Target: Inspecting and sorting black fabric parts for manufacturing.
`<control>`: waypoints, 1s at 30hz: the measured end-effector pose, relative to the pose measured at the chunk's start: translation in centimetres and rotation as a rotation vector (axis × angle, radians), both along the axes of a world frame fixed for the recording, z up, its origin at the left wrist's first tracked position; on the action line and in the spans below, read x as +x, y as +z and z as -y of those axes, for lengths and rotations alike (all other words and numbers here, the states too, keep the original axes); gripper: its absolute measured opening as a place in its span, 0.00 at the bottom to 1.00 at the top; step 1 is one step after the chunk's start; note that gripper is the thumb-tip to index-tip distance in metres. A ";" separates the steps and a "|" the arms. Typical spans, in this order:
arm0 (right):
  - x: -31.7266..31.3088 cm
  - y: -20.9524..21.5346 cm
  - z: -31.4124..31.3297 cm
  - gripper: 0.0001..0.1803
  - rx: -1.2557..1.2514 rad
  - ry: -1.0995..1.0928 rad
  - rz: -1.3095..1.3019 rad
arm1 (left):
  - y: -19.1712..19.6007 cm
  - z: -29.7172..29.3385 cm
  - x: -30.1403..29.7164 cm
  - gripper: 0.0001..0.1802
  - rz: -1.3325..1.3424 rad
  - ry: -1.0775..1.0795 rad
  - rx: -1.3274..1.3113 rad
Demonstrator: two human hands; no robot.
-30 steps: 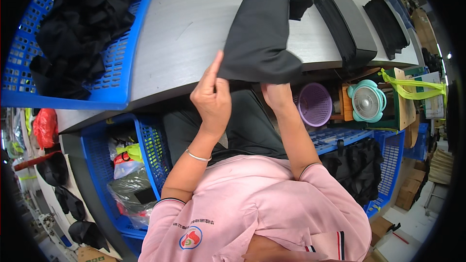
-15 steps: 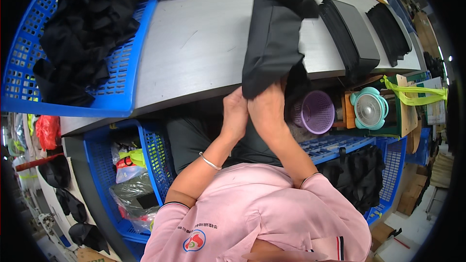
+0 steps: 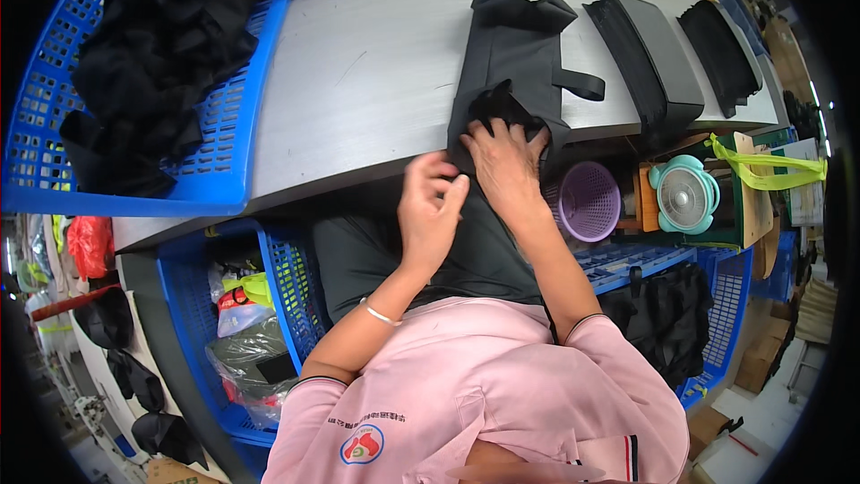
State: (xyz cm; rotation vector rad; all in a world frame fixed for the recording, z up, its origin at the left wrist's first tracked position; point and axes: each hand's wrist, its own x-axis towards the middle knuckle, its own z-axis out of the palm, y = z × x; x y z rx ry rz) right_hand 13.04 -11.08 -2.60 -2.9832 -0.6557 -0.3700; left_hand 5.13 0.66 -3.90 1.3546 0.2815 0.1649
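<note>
We see the black fabric piece (image 3: 515, 58) lying lengthwise on the grey table (image 3: 358, 81) in front of the person, its near end at the table's edge and its far end puckered and partly raised. A short black loop (image 3: 582, 83) juts from its right side. Our right hand (image 3: 509, 166) is on the near end, fingers spread and dug into a bunched dark fold; because the fingertips sink into black cloth, we cannot tell whether they pinch it or only press. Our left hand (image 3: 432, 215), a little blurred, is just beside the near left corner, its fingers loosely curled, the thumb apart from them and nothing held. A pale bracelet (image 3: 381, 315) circles that wrist. To the right of the piece we have a neat stack of black panels (image 3: 649, 63), and beyond it a second, narrower stack (image 3: 724, 58). On the left, a blue crate (image 3: 237, 170) holds a loose heap of black cloth (image 3: 161, 72). Below the table's edge, near our right forearm, we find a purple basket (image 3: 589, 202) with a turquoise fan (image 3: 687, 197) to its right, and lower down black bags (image 3: 658, 314) in another blue container (image 3: 730, 305).
</note>
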 end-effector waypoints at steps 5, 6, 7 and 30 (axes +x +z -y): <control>-2.6 0.3 -1.9 0.15 0.073 0.084 -0.106 | 3.5 -1.9 3.2 0.36 0.290 0.243 0.802; -3.3 -0.2 -2.7 0.17 -0.016 0.075 -0.132 | 3.6 -2.1 4.1 0.29 0.362 0.280 0.890; -3.6 -0.2 -2.6 0.17 0.124 0.118 -0.169 | 3.4 -2.2 4.7 0.25 0.357 0.236 0.821; -9.2 7.1 5.6 0.05 1.501 -0.019 -0.518 | 2.5 -6.5 1.1 0.23 0.062 -0.028 -0.535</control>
